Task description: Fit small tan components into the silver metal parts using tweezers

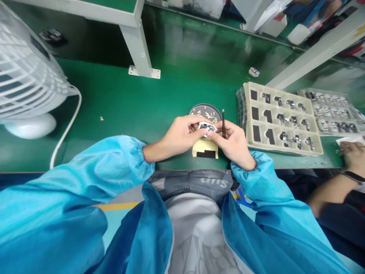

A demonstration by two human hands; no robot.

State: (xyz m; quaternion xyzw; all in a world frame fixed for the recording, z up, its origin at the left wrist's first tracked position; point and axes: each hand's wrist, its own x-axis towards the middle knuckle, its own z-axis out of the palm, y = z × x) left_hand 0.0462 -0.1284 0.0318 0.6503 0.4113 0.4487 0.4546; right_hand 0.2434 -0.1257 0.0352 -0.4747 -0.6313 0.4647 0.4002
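Note:
Both my hands meet over the front edge of the green bench. My left hand (182,134) is closed, pinching a small silvery metal part (206,127) from the left. My right hand (231,142) grips the same part with thumb and forefinger and also holds a thin dark tool (223,122) that points upward. Under the hands lies a yellow card with black patches (205,149). Just behind them sits a round dish (205,112) with several tiny pale pieces in it.
A cream tray (281,118) with several small metal parts stands to the right, a clear tray (330,111) behind it. A white fan (27,82) and its cable (67,127) are on the left. Another person's hand (352,156) rests at the right edge. White frame legs (138,47) stand behind.

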